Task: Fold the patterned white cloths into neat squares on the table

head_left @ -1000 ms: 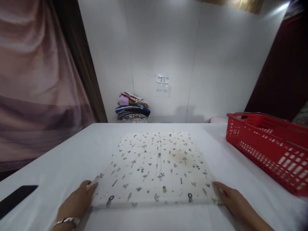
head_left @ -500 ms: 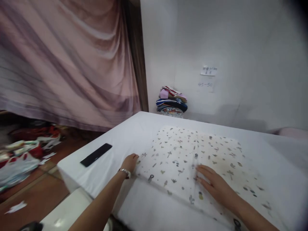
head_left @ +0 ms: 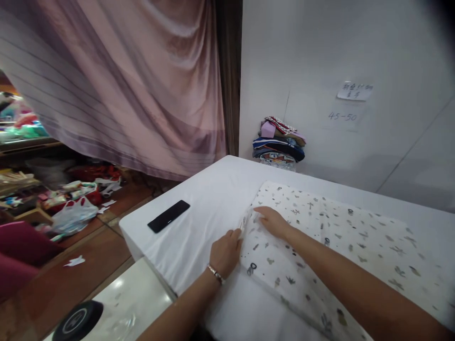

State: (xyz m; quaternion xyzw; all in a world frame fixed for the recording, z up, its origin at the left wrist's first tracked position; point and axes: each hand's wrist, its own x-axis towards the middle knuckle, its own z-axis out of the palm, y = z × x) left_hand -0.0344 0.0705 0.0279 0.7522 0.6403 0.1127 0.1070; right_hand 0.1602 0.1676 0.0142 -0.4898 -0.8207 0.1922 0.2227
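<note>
A white cloth [head_left: 277,255] printed with small plants and animals lies folded flat in layers on the white-covered table. My left hand [head_left: 226,253], with a silver bracelet at the wrist, has its fingers closed on the cloth's left edge. Farther along that same edge, my right hand [head_left: 272,221] reaches across and pinches the fabric with curled fingers. Between the two hands the edge is slightly raised and creased. My right forearm covers part of the print.
A black phone-like slab [head_left: 168,216] lies on the table [head_left: 209,189] to the left. Behind the table rises a stack of folded textiles [head_left: 279,142]. A white surface with a round black object [head_left: 78,321] stands at lower left. Bags [head_left: 74,215] litter the floor beyond.
My right hand has moved from the middle of the cloth to its left edge and gripped it there. That edge is now lifted a little. The view has turned left.
</note>
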